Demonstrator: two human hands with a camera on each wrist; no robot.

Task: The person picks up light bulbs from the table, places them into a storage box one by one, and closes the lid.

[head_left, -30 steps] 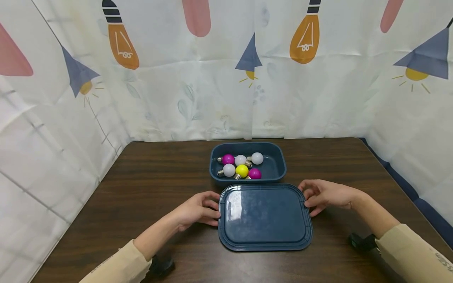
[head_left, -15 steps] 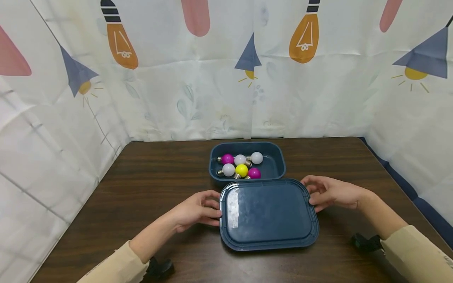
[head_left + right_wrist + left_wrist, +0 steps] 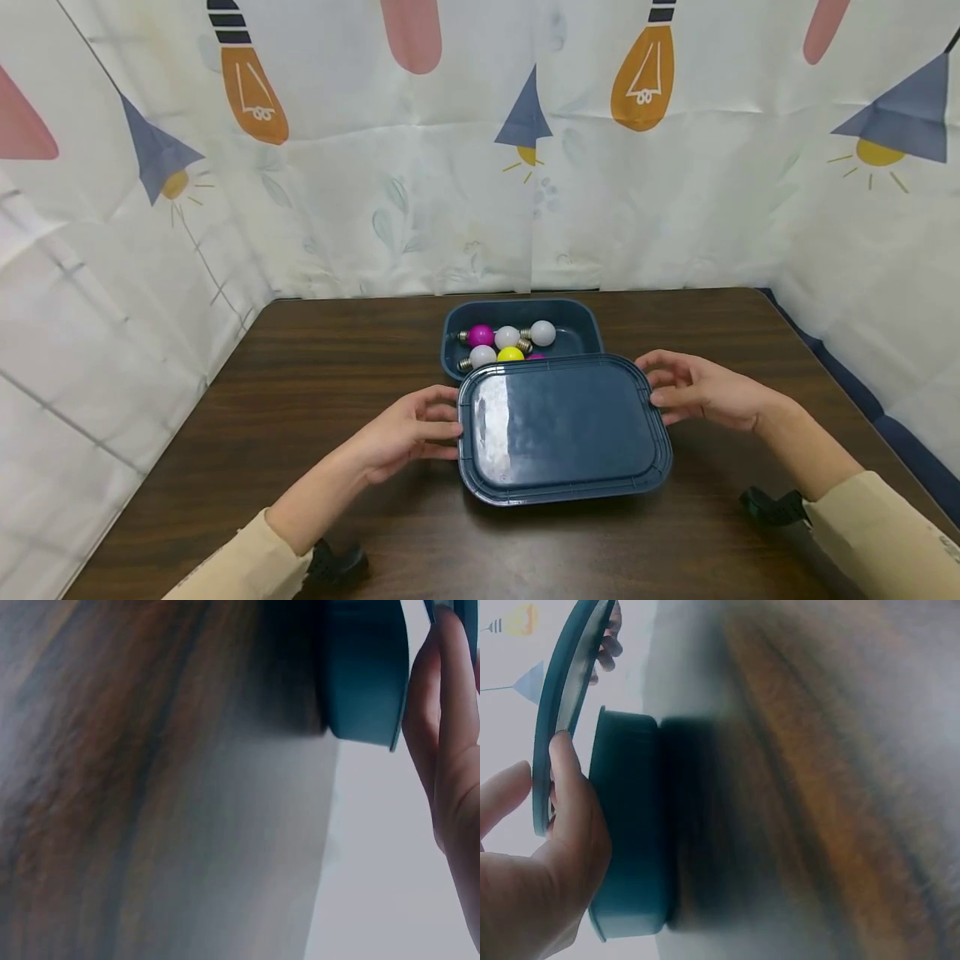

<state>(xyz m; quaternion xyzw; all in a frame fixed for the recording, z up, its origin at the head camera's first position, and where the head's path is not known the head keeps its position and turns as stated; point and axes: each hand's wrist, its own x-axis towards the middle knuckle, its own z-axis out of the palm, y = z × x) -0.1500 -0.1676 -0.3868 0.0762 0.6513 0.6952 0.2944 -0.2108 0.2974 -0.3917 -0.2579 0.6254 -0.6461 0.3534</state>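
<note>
A dark blue lid (image 3: 562, 425) is held above the table, slightly tilted, its far edge overlapping the near rim of the box in the head view. My left hand (image 3: 412, 433) pinches the lid's left end between thumb and fingers; the left wrist view shows the lid (image 3: 551, 720) raised off the box (image 3: 630, 825). At the right end, my right hand (image 3: 701, 390) grips the lid's edge. Behind the lid stands the dark blue box (image 3: 581, 333), holding several light bulbs: white (image 3: 543, 333), magenta (image 3: 481, 335) and yellow (image 3: 511, 354). Another magenta one is mostly hidden by the lid.
Everything stands over a dark brown wooden table (image 3: 322, 358). A white curtain (image 3: 337, 208) printed with lamps and bulbs hangs behind the table and at its sides. A dark blue surface (image 3: 855, 375) shows along the table's right edge.
Both hands have lifted the lid and moved it away from me, towards the box. It now hides the box's near rim and part of the front bulbs. The box has stayed put.
</note>
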